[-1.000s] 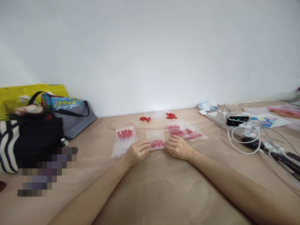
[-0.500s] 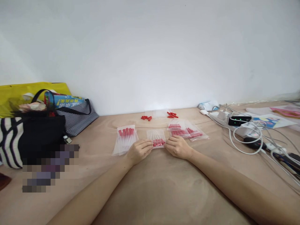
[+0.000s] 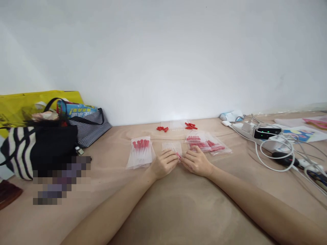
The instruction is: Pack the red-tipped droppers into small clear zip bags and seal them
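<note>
In the middle of the table lies a small clear zip bag [image 3: 171, 147] holding droppers with red rubber bulbs [image 3: 178, 155]; my hands cover most of the bulbs. My left hand [image 3: 165, 164] is closed on the bag's near edge, fingertips close to those of the other hand. From the right, my right hand [image 3: 196, 162] pinches the same edge near its right corner. To the left lie filled bags of red-bulbed droppers [image 3: 140, 154]. More filled bags [image 3: 208, 145] overlap just beyond and right of my right hand.
Loose red bulbs lie in a left pile [image 3: 162, 129] and a right pile [image 3: 191, 126], with clear tubes [image 3: 176, 125] between them by the wall. Bags [image 3: 51, 146] crowd the left side. A power strip with tangled white cables [image 3: 270, 144] takes up the right.
My left hand has slid right along the bag's near edge, close to my right hand, and now covers most of the red bulbs. The view has shifted slightly.
</note>
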A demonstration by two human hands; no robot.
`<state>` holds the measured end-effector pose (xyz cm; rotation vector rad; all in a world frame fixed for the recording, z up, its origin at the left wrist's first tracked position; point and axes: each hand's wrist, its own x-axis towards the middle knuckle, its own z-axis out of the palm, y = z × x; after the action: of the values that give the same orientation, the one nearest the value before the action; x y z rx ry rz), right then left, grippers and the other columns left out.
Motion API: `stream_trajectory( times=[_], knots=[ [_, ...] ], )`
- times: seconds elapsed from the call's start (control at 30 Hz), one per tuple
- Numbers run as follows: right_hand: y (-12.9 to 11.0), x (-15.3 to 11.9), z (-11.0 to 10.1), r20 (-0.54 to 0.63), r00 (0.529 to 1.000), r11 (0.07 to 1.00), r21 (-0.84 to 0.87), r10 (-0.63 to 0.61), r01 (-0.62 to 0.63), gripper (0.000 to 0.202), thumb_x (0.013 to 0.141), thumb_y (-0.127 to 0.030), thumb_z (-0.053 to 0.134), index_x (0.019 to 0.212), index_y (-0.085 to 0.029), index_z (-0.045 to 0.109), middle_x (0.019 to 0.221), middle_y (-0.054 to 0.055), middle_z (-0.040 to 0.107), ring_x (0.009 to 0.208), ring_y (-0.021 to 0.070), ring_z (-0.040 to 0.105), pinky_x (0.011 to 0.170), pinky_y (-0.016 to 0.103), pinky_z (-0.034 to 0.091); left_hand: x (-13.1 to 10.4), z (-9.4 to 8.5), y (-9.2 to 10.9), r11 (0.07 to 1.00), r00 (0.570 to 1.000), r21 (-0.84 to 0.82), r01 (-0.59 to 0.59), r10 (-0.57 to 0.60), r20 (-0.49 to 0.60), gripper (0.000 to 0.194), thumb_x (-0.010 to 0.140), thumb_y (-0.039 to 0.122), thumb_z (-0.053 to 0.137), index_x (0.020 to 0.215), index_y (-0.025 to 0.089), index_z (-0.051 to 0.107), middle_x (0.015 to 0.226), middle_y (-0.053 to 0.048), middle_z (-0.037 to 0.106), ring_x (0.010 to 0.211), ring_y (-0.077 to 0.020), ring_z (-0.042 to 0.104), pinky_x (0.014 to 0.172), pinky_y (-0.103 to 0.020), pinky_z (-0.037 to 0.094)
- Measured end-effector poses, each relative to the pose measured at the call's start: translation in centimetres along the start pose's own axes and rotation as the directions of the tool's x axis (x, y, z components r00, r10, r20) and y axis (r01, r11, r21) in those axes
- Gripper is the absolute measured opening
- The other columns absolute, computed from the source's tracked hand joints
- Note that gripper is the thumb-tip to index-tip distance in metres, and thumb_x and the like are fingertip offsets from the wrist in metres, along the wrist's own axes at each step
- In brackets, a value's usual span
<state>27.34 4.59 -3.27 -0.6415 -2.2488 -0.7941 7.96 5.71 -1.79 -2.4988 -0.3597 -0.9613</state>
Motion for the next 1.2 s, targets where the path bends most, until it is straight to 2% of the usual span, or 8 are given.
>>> stream_trajectory(
  times=[0.23,0.6,0.9,1.07,1.2],
  knots=[
    [-0.3,0.2,-0.2,0.016,1.0,1.0,0.005,-0.002,0.002,0.022,0.082,-0.01,0.04,0.069,-0.016,0.057,0.06,0.0,0.055,0.061,0.0114,0.043,0.074,0.031,0.027,0.3,0.3,0.3,0.998,1.0,0.055,-0.013,0.014,-0.012,0.012,0.079,0.012,0.048,0.079,0.015,0.059,0.083,-0.002,0.067,0.08,-0.0123,0.06,0.082,-0.032,0.045],
    [0.0,-0.3,-0.2,-0.028,0.998,0.998,0.028,0.051,-0.05,0.019,0.078,-0.008,0.041,0.071,-0.016,0.056,0.061,-0.001,0.055,0.063,0.0107,0.044,0.079,0.034,0.026,-1.0,-0.3,-0.6,0.98,0.996,0.179,-0.088,0.089,0.0,0.008,0.078,0.009,0.051,0.081,0.012,0.057,0.082,-0.004,0.066,0.077,-0.0137,0.059,0.082,-0.035,0.045],
    [0.4,-0.7,-0.3,-0.014,0.996,0.995,0.044,0.087,-0.086,0.017,0.076,-0.008,0.043,0.07,-0.016,0.056,0.062,0.0,0.057,0.065,0.0113,0.046,0.08,0.035,0.025,-2.0,-1.6,-1.0,0.961,0.995,0.272,-0.041,0.014,0.099,0.012,0.082,0.011,0.046,0.075,0.012,0.056,0.075,-0.003,0.062,0.072,-0.0128,0.056,0.081,-0.032,0.043],
    [0.3,-0.7,-0.3,-0.001,0.993,0.992,0.037,0.12,-0.12,0.017,0.077,-0.009,0.043,0.069,-0.016,0.057,0.061,0.0,0.057,0.063,0.0113,0.047,0.081,0.036,0.026,-2.0,-1.6,-1.0,0.937,0.984,0.35,0.001,-0.063,0.164,0.024,0.084,0.023,0.045,0.063,0.014,0.051,0.06,-0.001,0.054,0.06,-0.0124,0.05,0.076,-0.032,0.042],
    [0.4,-0.8,-0.3,0.039,0.987,0.987,0.031,0.159,-0.16,0.019,0.079,-0.011,0.043,0.067,-0.016,0.057,0.06,0.0,0.056,0.064,0.0119,0.047,0.081,0.036,0.025,-1.9,-1.6,-1.0,0.93,0.976,0.367,0.02,-0.097,0.193,0.027,0.084,0.03,0.045,0.062,0.015,0.05,0.063,-0.002,0.054,0.063,-0.0139,0.05,0.076,-0.032,0.039]
  ],
)
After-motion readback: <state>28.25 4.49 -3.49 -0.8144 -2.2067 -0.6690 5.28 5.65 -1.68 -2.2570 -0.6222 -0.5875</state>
